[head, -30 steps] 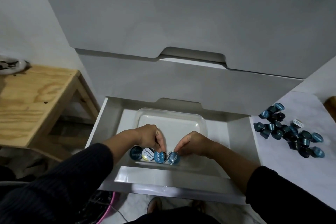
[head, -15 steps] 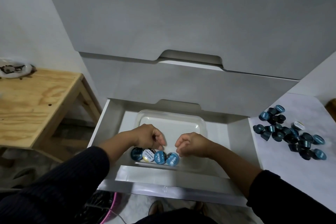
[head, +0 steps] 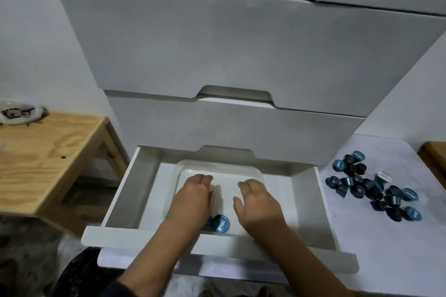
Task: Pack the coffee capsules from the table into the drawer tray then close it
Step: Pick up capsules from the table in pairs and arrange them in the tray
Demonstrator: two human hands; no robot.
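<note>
The bottom drawer [head: 135, 188] of the white chest stands pulled out, with a clear plastic tray [head: 217, 166] inside it. A blue capsule [head: 220, 223] lies lid-up at the tray's near edge, and my left forearm hides the others beside it. My left hand [head: 193, 196] hovers palm-down over the tray with fingers straight and holds nothing. My right hand [head: 257, 200] hovers beside it, fingers relaxed, holding nothing. Several dark and blue capsules [head: 371, 187] lie heaped on the white table [head: 386, 248] to the right.
Closed drawers [head: 217, 55] of the chest rise above the open one. A wooden side table [head: 41, 152] stands at the left with a white bag [head: 17, 112] on it. Another wooden edge [head: 434, 154] shows at the far right.
Both hands have let go of the capsules at the tray's near edge, opened, and moved up over the tray's middle. The camera has moved closer and tilted up.
</note>
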